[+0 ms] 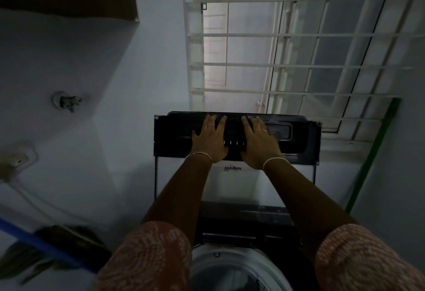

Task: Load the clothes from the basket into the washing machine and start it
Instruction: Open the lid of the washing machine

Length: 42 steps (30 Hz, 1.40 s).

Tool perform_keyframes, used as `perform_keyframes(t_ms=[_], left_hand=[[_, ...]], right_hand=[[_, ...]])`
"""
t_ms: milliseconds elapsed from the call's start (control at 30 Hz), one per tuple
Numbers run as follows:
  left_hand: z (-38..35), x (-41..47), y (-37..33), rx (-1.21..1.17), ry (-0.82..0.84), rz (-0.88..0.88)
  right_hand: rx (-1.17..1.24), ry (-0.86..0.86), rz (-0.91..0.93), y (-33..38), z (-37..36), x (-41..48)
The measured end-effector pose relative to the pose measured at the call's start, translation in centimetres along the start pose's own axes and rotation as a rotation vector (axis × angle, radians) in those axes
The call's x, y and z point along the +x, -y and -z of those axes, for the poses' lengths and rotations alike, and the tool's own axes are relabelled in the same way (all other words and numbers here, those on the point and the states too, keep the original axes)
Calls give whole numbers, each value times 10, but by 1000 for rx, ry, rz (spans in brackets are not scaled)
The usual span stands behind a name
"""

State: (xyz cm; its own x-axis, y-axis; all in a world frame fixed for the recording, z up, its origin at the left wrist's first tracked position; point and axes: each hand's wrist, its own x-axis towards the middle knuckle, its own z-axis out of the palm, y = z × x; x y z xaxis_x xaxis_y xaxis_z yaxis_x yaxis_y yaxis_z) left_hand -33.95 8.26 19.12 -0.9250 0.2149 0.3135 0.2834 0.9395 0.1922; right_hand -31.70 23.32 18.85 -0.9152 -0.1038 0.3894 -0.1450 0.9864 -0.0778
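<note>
Left arm: short sleeve of orange-pink fabric with a fine white printed pattern (147,258); the forearm below it is bare.
Right arm: matching orange-pink patterned short sleeve (365,261); forearm likewise bare.
Left wrist: thin metal bangle (199,154), a single narrow hoop.
Right wrist: thin pale bangle (273,161), lighter in tone.
Left hand (210,140): one slim finger ring (210,125).
Right hand (258,143): one slim metal ring (264,130). Finer detail is lost in the dim light.

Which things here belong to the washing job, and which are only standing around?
Job: lid, drum, left hand, right hand.
Standing around: tap, socket, green pole, blue pole, window bars.
</note>
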Motion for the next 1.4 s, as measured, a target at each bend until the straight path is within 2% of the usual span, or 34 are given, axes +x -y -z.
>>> perform_keyframes(t_ms=[200,433,533,667,967,1133,1267,1400], left_hand=[[-5,6,3,5,15,-8],[5,1,2,22,69,-21],[9,-10,-2,25,41,-12],[6,-37,-7,6,-18,-33],[-10,-132,-27,-201,63,-49],[-35,-200,-30,-351,169,-53],[-67,-258,-38,-558,211,-67],[-92,-312,-65,-714,368,-53]], right_hand=[[-16,-3,14,-5,-6,4],[10,100,53,-9,11,3],[1,157,73,-12,22,-1],[18,103,77,-9,21,-26],[176,101,74,4,10,-136],[391,113,-125,14,-9,-218],[469,138,-205,22,-30,-287],[482,153,-311,17,-39,-357]])
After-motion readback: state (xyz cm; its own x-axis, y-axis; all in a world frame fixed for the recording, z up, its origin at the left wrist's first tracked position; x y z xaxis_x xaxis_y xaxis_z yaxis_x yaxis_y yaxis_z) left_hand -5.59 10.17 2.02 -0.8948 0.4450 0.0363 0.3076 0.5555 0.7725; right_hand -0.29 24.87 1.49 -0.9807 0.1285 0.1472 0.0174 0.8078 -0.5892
